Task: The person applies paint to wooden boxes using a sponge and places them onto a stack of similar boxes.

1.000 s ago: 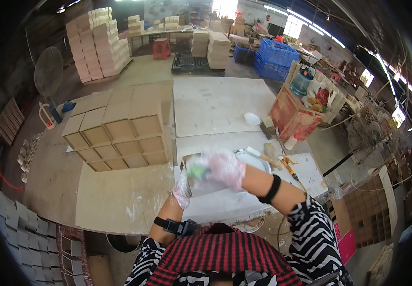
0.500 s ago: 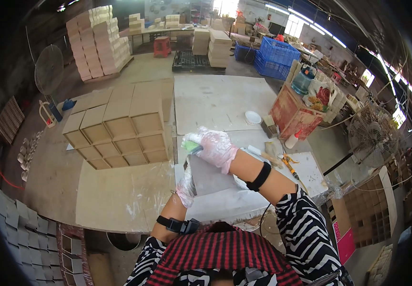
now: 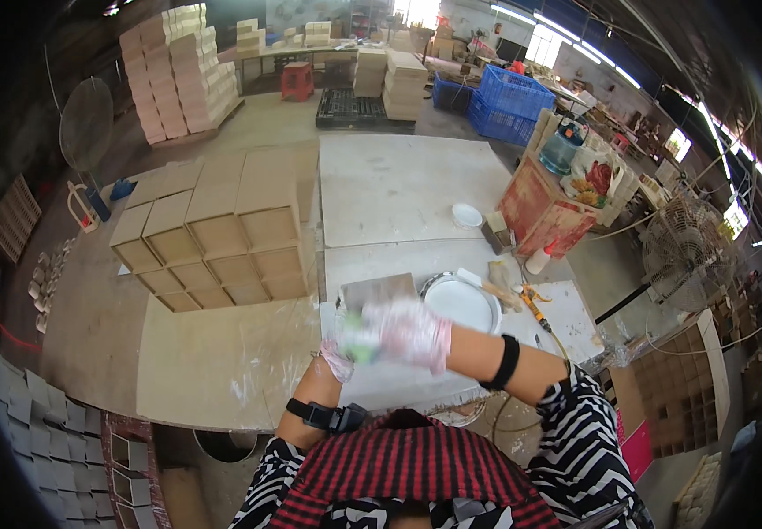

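Observation:
My right hand (image 3: 409,333), in a thin white-smeared glove and blurred by motion, is closed around a green sponge (image 3: 361,342). It lies over the near part of a grey box (image 3: 382,289) on the white-stained work board. My left hand (image 3: 338,360), also gloved, grips the left side of that box; most of its fingers are hidden behind the right hand. Just right of the box stands a round tub of white liquid (image 3: 464,306), and a pale brush (image 3: 472,279) with a wooden handle lies across its rim.
Brown boxes (image 3: 222,238) are stacked at the left of the table. A white bowl (image 3: 466,214), a squeeze bottle (image 3: 539,257) and a yellow-handled tool (image 3: 535,309) lie to the right. Beyond are a reddish cabinet (image 3: 539,207) and a standing fan (image 3: 689,242).
My right hand has swept toward me with the sponge, from the box's far edge to its near part. The tub, partly hidden before, now shows.

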The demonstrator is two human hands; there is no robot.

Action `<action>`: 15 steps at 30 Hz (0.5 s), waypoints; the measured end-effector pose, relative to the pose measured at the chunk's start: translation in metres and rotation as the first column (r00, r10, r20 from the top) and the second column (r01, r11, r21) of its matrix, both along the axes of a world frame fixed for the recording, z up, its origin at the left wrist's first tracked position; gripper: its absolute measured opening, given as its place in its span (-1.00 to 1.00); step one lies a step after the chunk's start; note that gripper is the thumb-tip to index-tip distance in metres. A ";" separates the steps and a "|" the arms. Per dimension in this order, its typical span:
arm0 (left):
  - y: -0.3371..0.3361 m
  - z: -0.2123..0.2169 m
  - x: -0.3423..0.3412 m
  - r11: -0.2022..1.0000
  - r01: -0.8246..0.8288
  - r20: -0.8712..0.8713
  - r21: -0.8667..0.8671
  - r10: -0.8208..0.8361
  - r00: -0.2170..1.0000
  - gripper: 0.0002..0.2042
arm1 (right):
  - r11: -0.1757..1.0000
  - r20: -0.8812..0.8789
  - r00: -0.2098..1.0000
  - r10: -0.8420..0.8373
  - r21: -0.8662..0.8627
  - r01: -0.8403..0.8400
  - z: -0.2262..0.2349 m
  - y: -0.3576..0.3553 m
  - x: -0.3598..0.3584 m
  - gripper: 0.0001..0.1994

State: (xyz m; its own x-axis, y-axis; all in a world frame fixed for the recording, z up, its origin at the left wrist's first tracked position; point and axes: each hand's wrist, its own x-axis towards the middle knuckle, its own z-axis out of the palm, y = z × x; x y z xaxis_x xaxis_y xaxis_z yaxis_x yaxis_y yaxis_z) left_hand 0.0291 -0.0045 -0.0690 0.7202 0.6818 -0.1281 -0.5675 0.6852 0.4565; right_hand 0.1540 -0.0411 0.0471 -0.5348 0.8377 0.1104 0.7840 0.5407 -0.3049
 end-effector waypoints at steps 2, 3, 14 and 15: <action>0.000 -0.002 0.002 0.999 0.014 0.004 0.031 -0.014 1.000 -0.45 | 0.992 -0.082 0.994 0.075 -0.097 -0.083 -0.021 -0.016 -0.001 -0.73; 0.001 -0.003 0.004 0.999 0.012 0.003 0.045 -0.012 1.000 -0.45 | 0.981 -0.129 0.986 0.109 -0.144 -0.127 -0.025 -0.019 -0.002 -0.73; -0.013 0.026 -0.010 0.985 -0.151 0.145 0.088 0.137 0.980 -0.43 | 0.975 -0.018 0.999 0.027 0.220 -0.023 0.035 -0.016 0.033 -0.72; -0.014 0.037 -0.009 0.980 -0.167 0.182 0.104 0.147 0.972 -0.41 | 0.978 0.041 0.993 0.107 0.177 -0.113 0.029 -0.028 0.035 -0.74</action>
State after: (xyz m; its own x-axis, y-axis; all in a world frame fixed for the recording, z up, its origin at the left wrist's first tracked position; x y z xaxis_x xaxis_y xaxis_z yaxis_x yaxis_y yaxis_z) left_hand 0.0197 -0.0180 -0.0318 0.6072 0.7908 0.0765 -0.7408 0.5287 0.4143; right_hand 0.1892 -0.0696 0.0760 -0.6280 0.7420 0.2346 0.7245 0.6675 -0.1720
